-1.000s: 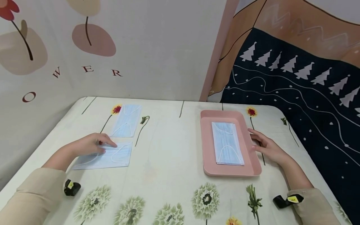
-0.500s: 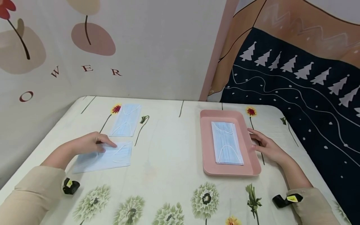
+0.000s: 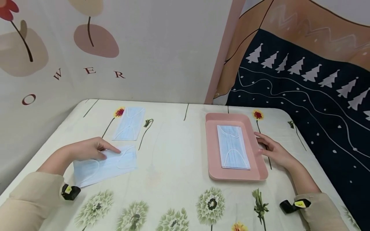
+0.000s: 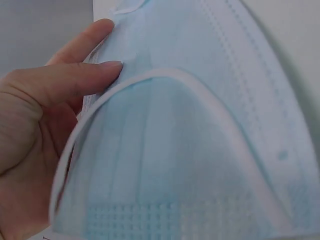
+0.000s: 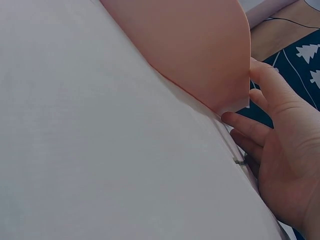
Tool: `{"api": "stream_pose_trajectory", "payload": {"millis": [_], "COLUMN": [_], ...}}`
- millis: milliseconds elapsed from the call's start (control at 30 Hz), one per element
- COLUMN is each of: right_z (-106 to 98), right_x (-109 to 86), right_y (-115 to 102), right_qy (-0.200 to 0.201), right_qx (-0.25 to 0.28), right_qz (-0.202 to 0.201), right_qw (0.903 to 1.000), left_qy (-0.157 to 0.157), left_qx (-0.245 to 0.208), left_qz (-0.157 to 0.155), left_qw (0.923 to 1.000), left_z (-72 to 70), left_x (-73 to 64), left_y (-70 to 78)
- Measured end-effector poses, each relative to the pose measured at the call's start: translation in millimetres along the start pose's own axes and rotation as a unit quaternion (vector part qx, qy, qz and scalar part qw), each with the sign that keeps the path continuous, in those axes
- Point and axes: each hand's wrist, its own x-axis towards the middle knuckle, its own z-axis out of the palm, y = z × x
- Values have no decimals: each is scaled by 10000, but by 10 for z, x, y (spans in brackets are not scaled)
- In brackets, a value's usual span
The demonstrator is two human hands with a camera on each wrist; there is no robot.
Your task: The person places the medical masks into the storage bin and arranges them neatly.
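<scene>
We're seeing flowered tablecloth [image 3: 173, 150], pale backdrop [image 3: 162, 57]; left hand [image 3: 88, 149] pinching a mask [image 3: 115, 166], right hand [image 3: 275, 152] touching the tray [image 3: 214, 154], fingers spread!

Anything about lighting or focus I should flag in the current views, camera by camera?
Head: fairly even light, soft shadows, but the mask at the left hand looks pale, its folds faint. Left wrist: dim and soft, the near ear loop blurred. Right wrist: dim with a greyish cast, the tablecloth nearly featureless, the pink tray cut off at the top; no strong glare.
</scene>
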Motion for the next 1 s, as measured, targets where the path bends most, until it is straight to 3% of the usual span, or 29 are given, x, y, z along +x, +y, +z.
{"api": "stream_pose_trajectory", "payload": {"millis": [167,300,600,1000], "right_z": [-1,0,9,7], "right_x": [3,1,6,4], "right_y": [9,9,9,11], "right_qy": [-29,-37,-11,-12], "right_qx": [30,54,-16,-32], "right_qz": [-43,-48,26,16], "right_qw": [10000,10000,10000,10000], "left_qy": [166,347,844,1492], "left_qx": [85,228,233,17], "left_qz": [-42,102,260,1006], "left_qw": [9998,9991,9958,9837], "left_z": [33,44,123,267], "left_x": [-14,-12,-4,126], "left_y": [9,35,206,352]}}
